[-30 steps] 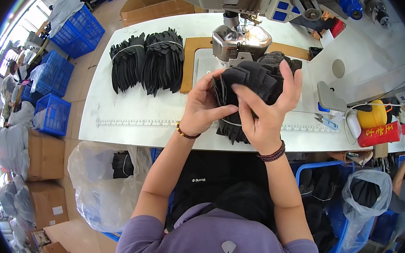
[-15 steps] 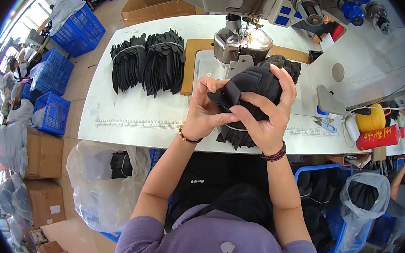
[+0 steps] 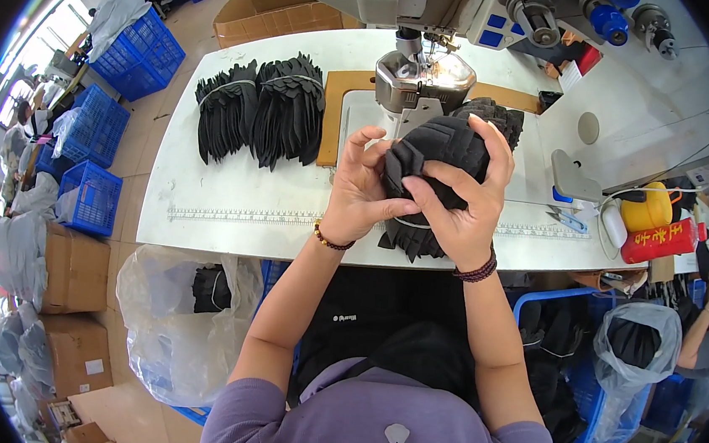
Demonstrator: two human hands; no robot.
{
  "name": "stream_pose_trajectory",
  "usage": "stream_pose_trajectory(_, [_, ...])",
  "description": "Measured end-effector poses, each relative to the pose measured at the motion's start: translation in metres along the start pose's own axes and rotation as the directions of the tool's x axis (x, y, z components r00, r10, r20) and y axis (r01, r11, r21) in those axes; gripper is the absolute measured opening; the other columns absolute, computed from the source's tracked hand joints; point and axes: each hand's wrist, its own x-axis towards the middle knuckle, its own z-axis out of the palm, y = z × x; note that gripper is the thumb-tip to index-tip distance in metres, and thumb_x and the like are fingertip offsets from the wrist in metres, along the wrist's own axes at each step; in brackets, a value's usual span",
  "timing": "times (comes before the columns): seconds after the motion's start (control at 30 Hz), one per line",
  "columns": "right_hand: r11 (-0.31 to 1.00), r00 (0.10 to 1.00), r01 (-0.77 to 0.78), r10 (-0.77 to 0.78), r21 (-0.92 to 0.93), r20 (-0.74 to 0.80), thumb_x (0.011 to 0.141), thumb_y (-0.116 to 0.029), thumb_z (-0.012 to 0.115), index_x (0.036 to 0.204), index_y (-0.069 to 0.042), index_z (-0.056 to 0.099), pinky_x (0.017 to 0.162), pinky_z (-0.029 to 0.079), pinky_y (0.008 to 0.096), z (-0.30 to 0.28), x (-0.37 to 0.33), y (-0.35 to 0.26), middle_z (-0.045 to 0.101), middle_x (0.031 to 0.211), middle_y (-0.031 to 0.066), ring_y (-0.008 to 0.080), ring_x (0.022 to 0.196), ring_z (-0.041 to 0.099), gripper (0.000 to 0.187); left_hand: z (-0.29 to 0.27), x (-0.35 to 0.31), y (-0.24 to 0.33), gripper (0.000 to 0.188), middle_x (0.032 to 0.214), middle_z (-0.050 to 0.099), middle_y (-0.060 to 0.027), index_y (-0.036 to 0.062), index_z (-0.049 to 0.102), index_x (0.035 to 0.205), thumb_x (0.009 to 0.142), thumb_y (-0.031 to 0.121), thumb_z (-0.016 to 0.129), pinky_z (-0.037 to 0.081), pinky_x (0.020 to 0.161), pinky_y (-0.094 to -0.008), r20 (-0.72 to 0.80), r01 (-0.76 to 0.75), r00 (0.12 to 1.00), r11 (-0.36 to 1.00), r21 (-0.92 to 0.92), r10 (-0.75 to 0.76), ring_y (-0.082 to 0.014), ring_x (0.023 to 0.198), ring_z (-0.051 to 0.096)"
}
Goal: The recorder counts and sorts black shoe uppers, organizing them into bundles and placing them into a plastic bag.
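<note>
gripping a bundle of black fabric pieces [image 3: 440, 157] just near of the sewing machine [image 3: 422, 75], the right hand [image 3: 461, 205] clenched over its right side while the left hand [image 3: 361, 188] pinched its left edge, its length running near to far.

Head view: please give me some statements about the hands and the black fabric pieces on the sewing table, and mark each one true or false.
1. Both hands grip one bundle of black fabric pieces. True.
2. The left hand rests flat on the table. False: it is raised, with its fingers on the bundle.
3. Two more tied black bundles lie on the table to the person's left. True.
4. The right hand holds the scissors. False: the scissors lie on the table further right, untouched.
5. The sewing machine stands beyond the held bundle. True.
</note>
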Motion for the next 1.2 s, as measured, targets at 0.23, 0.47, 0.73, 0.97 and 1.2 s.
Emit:
stream_pose_trajectory(0.23, [0.999,1.000,0.004,-0.003,-0.051,0.013,0.062,-0.026,0.080,0.098,-0.014,0.067,0.104,0.022,0.0460,-0.004,-0.007,0.002,0.036,0.137,0.0165,0.0385,0.127,0.030,0.041,-0.001,0.000,-0.002,0.104,0.126,0.048,-0.0086,0.0140,0.022,0.136,0.054,-0.003,0.085,0.038,0.100,-0.0350,0.027,-0.025,0.999,1.000,0.015,0.024,-0.0210,0.117,0.045])
stream_pose_trajectory(0.47, [0.614,0.727,-0.670,0.658,0.418,0.197,0.059,-0.030,0.085,0.139,0.003,0.021,0.101,0.035,0.0367,-0.028,-0.036,0.047,0.035,0.136,0.0204,0.0292,0.125,0.037,0.108,0.002,-0.003,-0.003,0.101,0.124,0.048,-0.0081,0.0096,0.027,0.134,0.053,0.000,0.086,0.033,0.102,-0.0347,-0.030,-0.038,0.999,0.999,-0.019,0.037,-0.0217,0.118,0.043])
stream_pose_trajectory(0.73, [0.976,0.726,-0.219,0.174,-0.017,0.665,0.062,-0.016,0.077,0.129,-0.001,0.045,0.104,0.031,0.0360,-0.048,-0.049,0.060,0.051,0.127,0.0114,0.0253,0.120,0.046,0.075,0.034,-0.016,0.031,0.096,0.127,0.042,-0.0108,0.0036,0.032,0.131,0.055,0.024,0.089,0.029,0.102,-0.0347,0.190,-0.170,0.975,0.938,0.302,0.115,-0.0214,0.119,0.041])
stream_pose_trajectory(0.97, [0.986,0.841,-0.168,0.145,-0.003,0.521,0.065,-0.016,0.075,0.122,-0.001,0.049,0.100,0.035,0.0377,-0.027,-0.042,0.022,0.052,0.123,0.0138,0.0291,0.115,0.048,0.065,0.004,-0.055,0.158,0.073,0.119,0.049,-0.0113,0.0051,0.046,0.123,0.065,0.031,0.081,0.037,0.096,-0.0358,0.295,-0.414,0.900,0.422,0.806,0.320,-0.0271,0.111,0.047])
stream_pose_trajectory(1.2, [0.928,0.678,-0.179,-0.124,0.326,0.724,0.068,-0.016,0.073,0.115,0.000,0.052,0.096,0.038,0.0394,0.047,-0.044,-0.075,0.053,0.119,0.0162,0.0328,0.110,0.050,0.054,-0.098,-0.262,0.304,0.102,0.133,0.043,-0.0147,0.0143,0.037,0.136,0.048,0.031,0.085,0.025,0.104,-0.0496,-0.872,0.703,0.449,-0.680,0.210,0.195,-0.0340,0.130,0.029])
